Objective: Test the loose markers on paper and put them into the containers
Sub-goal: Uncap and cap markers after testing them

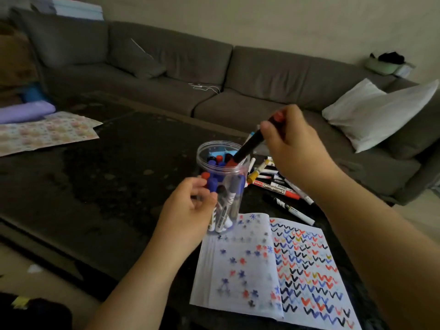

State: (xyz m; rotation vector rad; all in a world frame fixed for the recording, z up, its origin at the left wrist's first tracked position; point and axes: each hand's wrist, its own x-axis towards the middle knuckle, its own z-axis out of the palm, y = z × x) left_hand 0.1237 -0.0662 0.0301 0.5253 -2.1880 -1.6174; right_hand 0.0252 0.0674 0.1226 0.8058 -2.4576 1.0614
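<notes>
From my remote seat I see the left hand (188, 208) near the middle of the frame, its fingers curled round the side of a clear plastic jar (222, 182) that stands upright on the dark surface (95, 177). The jar is already packed with capped markers, blue and red caps mostly. The right hand (289, 139), right of centre and higher, pinches a dark marker (250, 148) with a red end between thumb and fingers; the marker slants down to the left and its lower end sits at the jar's mouth, touching or just above the caps inside, though I cannot tell which through the blur.

Just right of the jar lies a heap of loose markers (281, 184), black, white, red and one with a yellow cap, spread toward the right edge of the surface. In the lower right an open notebook (273, 265) lies flat, its right page covered with rows of coloured zigzag strokes and its left page dotted with small star-like marks.

At the left edge of the frame a sheet of patterned paper (45, 134) rests on the surface. A grey sofa (166, 67) runs across the top, with a white pillow (378, 113) at the upper right.
</notes>
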